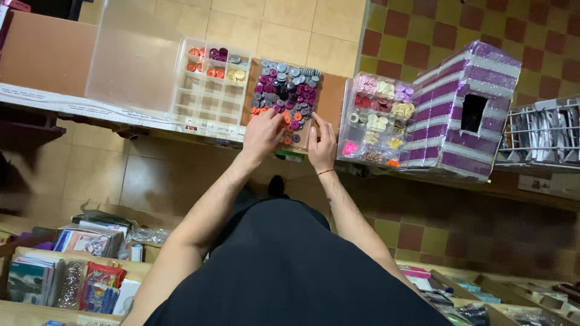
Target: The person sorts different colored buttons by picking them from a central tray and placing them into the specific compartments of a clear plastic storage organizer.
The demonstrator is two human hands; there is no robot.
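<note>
A clear tray of mixed buttons (289, 90) lies on a brown counter, filled with several purple, grey and orange buttons. My left hand (263, 134) rests on the tray's near left corner, fingers bent down among the orange buttons. My right hand (322, 145) lies along the tray's near right edge, fingers pressed against its side; a red band circles that wrist. Whether either hand pinches a button is hidden by the fingers.
A clear compartment box (208, 81) with a few orange, purple and yellow buttons sits left, its lid (130, 57) open. A second sorted button box (377, 121) and a purple-and-silver striped glitter box (462, 108) stand right. A wire rack (544, 136) is far right. Shelves of packaged goods (78, 265) lie below.
</note>
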